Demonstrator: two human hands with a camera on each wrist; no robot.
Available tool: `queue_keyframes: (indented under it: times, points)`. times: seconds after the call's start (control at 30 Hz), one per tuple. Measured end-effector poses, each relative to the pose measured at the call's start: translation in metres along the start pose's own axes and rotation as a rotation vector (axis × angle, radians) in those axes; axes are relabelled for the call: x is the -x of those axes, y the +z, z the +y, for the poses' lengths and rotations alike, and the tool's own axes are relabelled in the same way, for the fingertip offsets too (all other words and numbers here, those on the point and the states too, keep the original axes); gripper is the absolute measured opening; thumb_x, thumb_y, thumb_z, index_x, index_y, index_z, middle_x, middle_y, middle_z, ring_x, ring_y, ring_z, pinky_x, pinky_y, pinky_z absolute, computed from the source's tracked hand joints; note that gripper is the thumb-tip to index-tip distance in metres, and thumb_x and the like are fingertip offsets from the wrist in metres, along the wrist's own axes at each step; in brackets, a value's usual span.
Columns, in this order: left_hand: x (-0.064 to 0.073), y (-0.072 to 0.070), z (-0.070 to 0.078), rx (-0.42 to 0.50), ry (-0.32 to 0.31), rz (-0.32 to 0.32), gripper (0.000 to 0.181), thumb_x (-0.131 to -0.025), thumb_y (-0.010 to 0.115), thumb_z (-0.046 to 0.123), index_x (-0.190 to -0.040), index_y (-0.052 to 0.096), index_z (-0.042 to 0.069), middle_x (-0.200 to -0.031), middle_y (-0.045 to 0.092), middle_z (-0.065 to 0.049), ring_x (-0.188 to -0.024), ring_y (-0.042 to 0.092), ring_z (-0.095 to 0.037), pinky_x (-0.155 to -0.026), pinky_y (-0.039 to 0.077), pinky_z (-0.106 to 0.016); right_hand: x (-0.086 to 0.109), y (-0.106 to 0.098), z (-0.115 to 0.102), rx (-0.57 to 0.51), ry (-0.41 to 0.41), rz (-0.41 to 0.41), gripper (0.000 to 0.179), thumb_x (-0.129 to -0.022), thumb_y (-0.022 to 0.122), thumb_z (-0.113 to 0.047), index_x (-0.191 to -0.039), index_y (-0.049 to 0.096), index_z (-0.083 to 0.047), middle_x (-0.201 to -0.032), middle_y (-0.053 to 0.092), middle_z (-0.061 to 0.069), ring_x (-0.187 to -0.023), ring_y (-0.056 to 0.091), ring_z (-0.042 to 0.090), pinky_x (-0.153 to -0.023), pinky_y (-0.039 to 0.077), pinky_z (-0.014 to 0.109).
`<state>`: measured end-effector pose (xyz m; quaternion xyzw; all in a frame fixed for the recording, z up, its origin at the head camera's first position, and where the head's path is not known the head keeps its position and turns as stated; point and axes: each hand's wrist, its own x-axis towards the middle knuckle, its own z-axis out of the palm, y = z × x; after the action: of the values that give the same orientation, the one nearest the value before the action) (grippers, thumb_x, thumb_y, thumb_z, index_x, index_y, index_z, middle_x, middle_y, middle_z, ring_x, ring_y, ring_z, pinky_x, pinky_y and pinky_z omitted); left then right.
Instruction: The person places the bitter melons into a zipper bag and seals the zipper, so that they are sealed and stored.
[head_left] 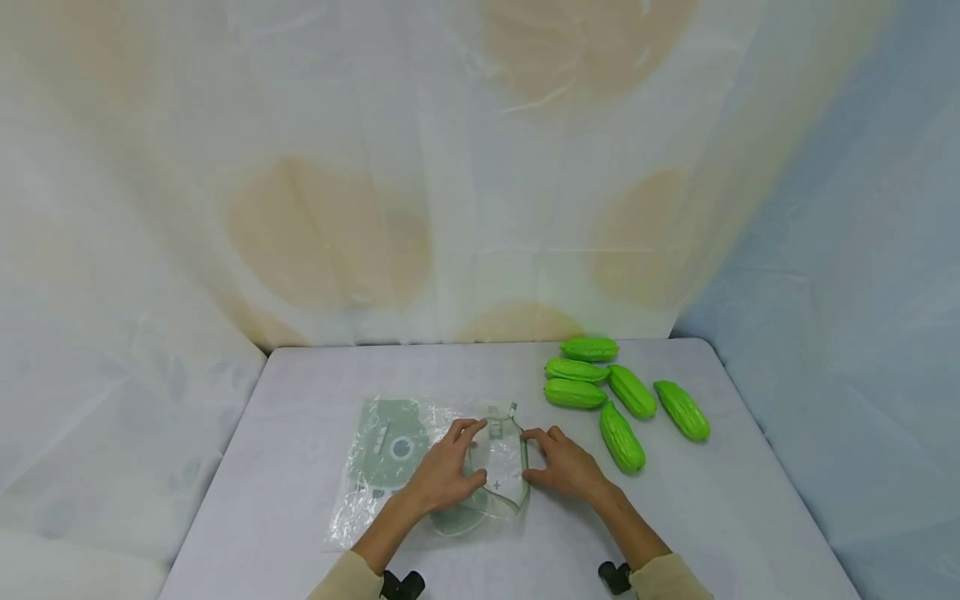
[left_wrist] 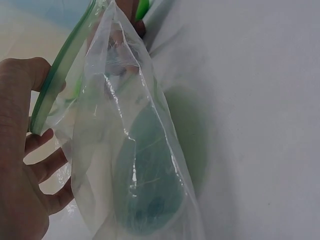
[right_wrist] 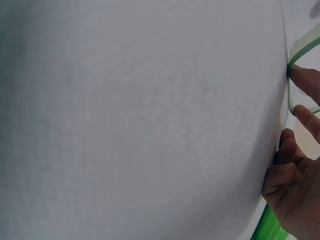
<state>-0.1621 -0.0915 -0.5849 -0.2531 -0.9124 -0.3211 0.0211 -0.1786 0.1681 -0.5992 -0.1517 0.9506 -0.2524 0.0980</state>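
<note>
A clear zip-top plastic bag [head_left: 360,500] with green print lies on the table in front of me. Its mouth, edged by a green zip strip [head_left: 524,458], stands spread open between both hands. My left hand [head_left: 442,475] holds the left side of the mouth, and the left wrist view shows thumb and fingers around the green strip [left_wrist: 56,80]. On the opposite side, my right hand [head_left: 566,467] grips the rim with thumb and forefinger apart along it. The right wrist view has those fingertips right at the green edge [right_wrist: 303,52], the other fingers curled.
Several green ridged bitter melons lie at the back right, the nearest bitter melon [head_left: 622,437] just beyond my right hand. A white cloth covers the table [head_left: 300,417]. Patterned sheeting [head_left: 450,167] hangs behind it and along both sides.
</note>
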Motion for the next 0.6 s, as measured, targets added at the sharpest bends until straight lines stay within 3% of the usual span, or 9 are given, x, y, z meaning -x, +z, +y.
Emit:
queue_keyframes:
  times: [0.17, 0.47, 0.6]
  points:
    - [0.0, -0.005, -0.001, 0.011, -0.019, -0.004, 0.074, -0.083, 0.066, 0.025, -0.152, 0.043, 0.016, -0.145, 0.043, 0.002, -0.094, 0.06, -0.014, -0.077, 0.051, -0.035, 0.001, 0.0, 0.0, -0.006, 0.0, 0.003, 0.061, -0.082, 0.083, -0.036, -0.136, 0.058, -0.022, -0.09, 0.047, 0.001, -0.073, 0.045, 0.013, -0.056, 0.039, 0.028]
    - [-0.001, -0.013, -0.002, 0.047, -0.05, -0.055, 0.075, -0.081, 0.063, 0.021, -0.153, 0.041, 0.015, -0.146, 0.041, 0.002, -0.102, 0.063, -0.019, -0.074, 0.049, -0.03, 0.0, 0.002, 0.001, 0.001, 0.001, 0.016, 0.059, -0.082, 0.083, -0.036, -0.135, 0.058, -0.025, -0.09, 0.047, 0.001, -0.073, 0.045, 0.012, -0.055, 0.039, 0.028]
    - [-0.002, -0.018, 0.0, 0.049, -0.058, -0.066, 0.075, -0.081, 0.064, 0.021, -0.153, 0.041, 0.017, -0.146, 0.041, 0.001, -0.096, 0.061, -0.017, -0.072, 0.048, -0.028, -0.001, 0.003, 0.002, -0.012, 0.001, 0.015, 0.058, -0.083, 0.082, -0.036, -0.135, 0.058, -0.026, -0.09, 0.047, 0.001, -0.073, 0.046, 0.012, -0.055, 0.04, 0.028]
